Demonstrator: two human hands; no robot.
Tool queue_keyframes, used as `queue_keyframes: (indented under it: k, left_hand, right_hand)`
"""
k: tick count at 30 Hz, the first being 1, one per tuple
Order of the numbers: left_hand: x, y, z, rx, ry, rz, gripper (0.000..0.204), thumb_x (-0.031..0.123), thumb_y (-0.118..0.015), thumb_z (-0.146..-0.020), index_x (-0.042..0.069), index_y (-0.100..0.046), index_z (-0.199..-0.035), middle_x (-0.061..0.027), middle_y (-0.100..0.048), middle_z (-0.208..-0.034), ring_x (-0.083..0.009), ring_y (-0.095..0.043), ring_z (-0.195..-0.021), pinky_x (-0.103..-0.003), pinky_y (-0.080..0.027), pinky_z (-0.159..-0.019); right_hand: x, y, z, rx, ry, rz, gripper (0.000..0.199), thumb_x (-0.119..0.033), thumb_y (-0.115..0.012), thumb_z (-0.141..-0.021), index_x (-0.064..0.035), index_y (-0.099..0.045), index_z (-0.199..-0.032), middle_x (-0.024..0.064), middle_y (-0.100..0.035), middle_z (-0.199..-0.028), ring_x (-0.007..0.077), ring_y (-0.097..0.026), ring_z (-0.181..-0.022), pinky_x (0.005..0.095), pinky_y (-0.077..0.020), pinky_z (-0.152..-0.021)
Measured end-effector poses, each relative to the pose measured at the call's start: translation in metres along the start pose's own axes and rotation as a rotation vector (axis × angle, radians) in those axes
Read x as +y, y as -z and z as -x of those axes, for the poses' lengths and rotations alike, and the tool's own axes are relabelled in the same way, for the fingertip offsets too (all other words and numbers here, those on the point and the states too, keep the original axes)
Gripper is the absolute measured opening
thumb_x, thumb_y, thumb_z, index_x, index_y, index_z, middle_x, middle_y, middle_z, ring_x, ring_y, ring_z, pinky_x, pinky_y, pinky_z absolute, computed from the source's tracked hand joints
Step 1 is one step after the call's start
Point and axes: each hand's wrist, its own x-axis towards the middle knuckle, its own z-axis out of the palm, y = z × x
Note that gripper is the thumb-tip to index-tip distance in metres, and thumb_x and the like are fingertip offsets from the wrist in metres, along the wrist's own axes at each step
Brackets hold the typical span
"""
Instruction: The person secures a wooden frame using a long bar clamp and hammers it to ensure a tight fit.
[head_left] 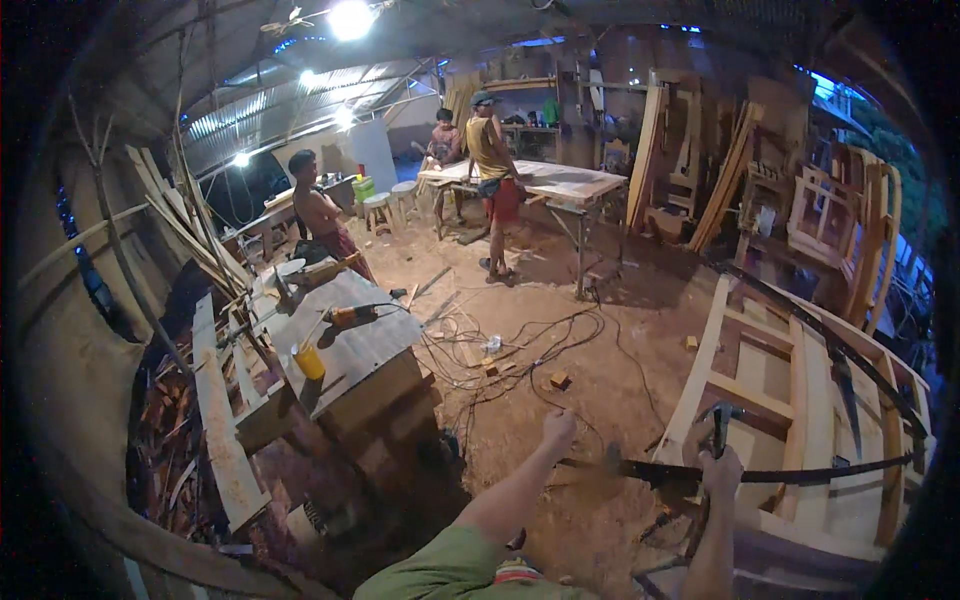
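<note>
My right hand (718, 472) is closed round a hammer (721, 420), with the head standing up above my fingers and the handle running down along my wrist. It is over the left part of a large pale wooden frame (797, 390), made of long boards joined by cross rails. A long dark bar (800, 474) lies across the frame and passes by this hand. Stretched out in front of me, my left hand (560, 430) is closed above the dirt floor, apart from the frame; whatever its fingers may hold is hidden.
At left stands a workbench (350, 365) with an orange-and-black power tool (350, 316) and a yellow cup (309, 362). Cables (545, 345) and wood offcuts (560, 380) litter the floor. Several people stand farther back, near a long table (560, 180). Boards (725, 180) lean at back right.
</note>
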Motion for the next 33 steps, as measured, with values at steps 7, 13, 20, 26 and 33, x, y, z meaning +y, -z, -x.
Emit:
queue_keyframes:
  k: [7,13,20,26,33]
  left_hand:
    - [0.022,-0.027,0.018,0.188,0.055,-0.111,0.032,0.021,-0.051,-0.093,0.007,-0.056,-0.065,0.0014,-0.049,-0.056,-0.0094,-0.043,-0.050,-0.029,-0.034,-0.047]
    - [0.021,-0.033,0.026,0.126,-0.021,0.064,0.032,0.018,-0.055,-0.089,0.006,-0.054,-0.060,0.0027,-0.048,-0.056,-0.0088,-0.039,-0.048,-0.030,-0.029,-0.044]
    - [0.016,-0.023,0.043,0.132,-0.188,-0.042,0.031,0.016,-0.057,-0.088,0.004,-0.051,-0.060,0.0012,-0.050,-0.055,-0.0082,-0.040,-0.048,-0.030,-0.027,-0.044]
    - [0.006,-0.025,0.055,0.140,-0.269,-0.422,0.032,0.021,-0.059,-0.085,0.004,-0.052,-0.059,-0.0012,-0.052,-0.052,-0.0118,-0.049,-0.044,-0.035,-0.032,-0.041]
    - [-0.014,-0.016,0.031,0.104,-0.316,-0.103,0.044,0.029,-0.059,-0.088,0.000,-0.050,-0.056,-0.0043,-0.047,-0.046,-0.0136,-0.044,-0.044,-0.036,-0.031,-0.044]
  right_hand:
    - [0.016,0.000,0.001,0.108,0.067,0.066,0.034,-0.032,-0.070,-0.075,-0.0016,-0.059,-0.085,0.0201,-0.064,-0.081,0.0389,-0.063,-0.082,0.0465,-0.0476,-0.076]
    - [0.022,0.004,-0.003,0.115,0.066,0.021,0.039,-0.035,-0.073,-0.073,-0.0026,-0.061,-0.090,0.0191,-0.067,-0.083,0.0415,-0.064,-0.080,0.0501,-0.0484,-0.078]
    - [0.037,-0.017,-0.008,0.118,0.051,0.061,0.043,-0.037,-0.073,-0.074,-0.0002,-0.061,-0.093,0.0228,-0.066,-0.087,0.0416,-0.064,-0.085,0.0483,-0.0496,-0.078]
    - [0.034,-0.007,-0.013,0.083,0.031,0.056,0.044,-0.039,-0.073,-0.076,-0.0007,-0.061,-0.094,0.0222,-0.066,-0.087,0.0408,-0.064,-0.084,0.0479,-0.0505,-0.078]
    - [0.006,0.004,0.001,0.080,0.008,0.063,0.034,-0.029,-0.073,-0.073,-0.0027,-0.063,-0.091,0.0217,-0.065,-0.088,0.0402,-0.063,-0.085,0.0465,-0.0482,-0.077]
